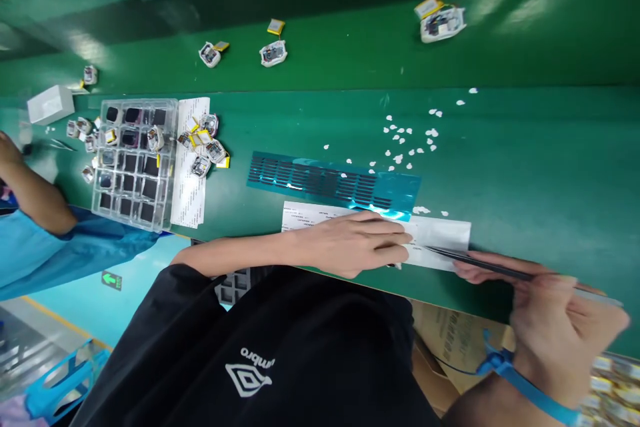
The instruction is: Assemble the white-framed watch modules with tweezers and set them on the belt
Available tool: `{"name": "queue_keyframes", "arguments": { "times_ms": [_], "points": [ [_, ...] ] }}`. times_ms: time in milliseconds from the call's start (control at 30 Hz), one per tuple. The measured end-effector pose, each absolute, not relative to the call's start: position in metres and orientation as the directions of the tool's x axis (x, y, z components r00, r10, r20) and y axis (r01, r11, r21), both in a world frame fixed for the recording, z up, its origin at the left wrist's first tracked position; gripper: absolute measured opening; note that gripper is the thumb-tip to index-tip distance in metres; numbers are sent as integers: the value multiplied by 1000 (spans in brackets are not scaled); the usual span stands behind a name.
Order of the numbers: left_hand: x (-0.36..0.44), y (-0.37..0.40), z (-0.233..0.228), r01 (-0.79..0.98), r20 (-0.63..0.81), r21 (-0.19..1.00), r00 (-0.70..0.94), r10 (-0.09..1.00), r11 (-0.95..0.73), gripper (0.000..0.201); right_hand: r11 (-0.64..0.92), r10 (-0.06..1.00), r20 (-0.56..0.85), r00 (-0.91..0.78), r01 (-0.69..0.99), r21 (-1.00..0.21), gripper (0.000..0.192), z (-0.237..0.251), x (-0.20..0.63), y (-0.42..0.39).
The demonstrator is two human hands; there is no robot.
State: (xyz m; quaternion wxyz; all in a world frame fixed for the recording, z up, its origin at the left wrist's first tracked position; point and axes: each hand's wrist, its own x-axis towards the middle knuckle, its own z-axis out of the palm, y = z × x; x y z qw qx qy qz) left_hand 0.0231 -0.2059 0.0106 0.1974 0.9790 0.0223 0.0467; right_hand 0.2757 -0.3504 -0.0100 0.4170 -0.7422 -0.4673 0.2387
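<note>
My left hand (363, 243) lies flat with its fingers stretched out over a white printed backing sheet (450, 233). Its fingertips end near the middle of the sheet, and a small pale piece shows partly beneath them. Dark, slim tweezers (493, 267) are gripped in my right hand (555, 313), their tips pointing left over the sheet, close to my left fingertips. Whether the tips pinch anything is too small to tell. Just beyond the sheet is a blue-green film (330, 180) with rows of dark strips. Small white tabs (399, 159) are scattered behind it.
A clear compartment tray (135, 163) with dark square parts stands left, beside small opened devices with yellow batteries (203, 143). More such devices (443, 23) are spread along the back. A white box (50, 105) and a co-worker's arm (35, 190) are at far left.
</note>
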Motion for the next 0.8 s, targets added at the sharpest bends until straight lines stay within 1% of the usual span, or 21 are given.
{"name": "queue_keyframes", "arguments": {
  "times_ms": [100, 133, 267, 400, 467, 600, 667, 700, 733, 800],
  "points": [
    [23, -205, 10, 24, 69, 384, 996, 55, -923, 36, -271, 866, -45, 498, 392, -879, 34, -6, 273, -352],
    [23, -205, 10, 24, 65, 385, 996, 53, -923, 36, -286, 860, -68, 506, 366, -886, 30, -3, 271, -351],
    [23, -204, 9, 21, 57, 400, 997, 48, -916, 37, -268, 872, -77, 483, 340, -902, 28, 1, 265, -348],
    [24, -203, 8, 19, 63, 398, 997, 48, -917, 39, -234, 894, -73, 443, 321, -918, 24, -4, 269, -348],
    [24, -203, 7, 14, 63, 389, 997, 42, -921, 40, -201, 889, -52, 455, 287, -936, 20, -8, 272, -348],
    [25, -203, 7, -8, 80, 396, 996, 26, -918, 38, -19, 824, 105, 557, 212, -977, 27, -14, 277, -336],
    [25, -202, 7, -10, 97, 467, 994, 40, -884, 38, 38, 780, 167, 603, 221, -975, 27, -14, 273, -327],
    [24, -200, 8, 11, 103, 534, 992, 78, -846, 38, 58, 767, 193, 612, 234, -971, 25, -13, 269, -322],
    [23, -199, 10, 46, 106, 619, 984, 141, -784, 37, 82, 750, 224, 622, 249, -965, 22, -11, 264, -317],
    [20, -196, 13, 118, 85, 806, 947, 310, -581, 33, 146, 702, 293, 649, 272, -951, 20, -6, 251, -308]
  ]
}}
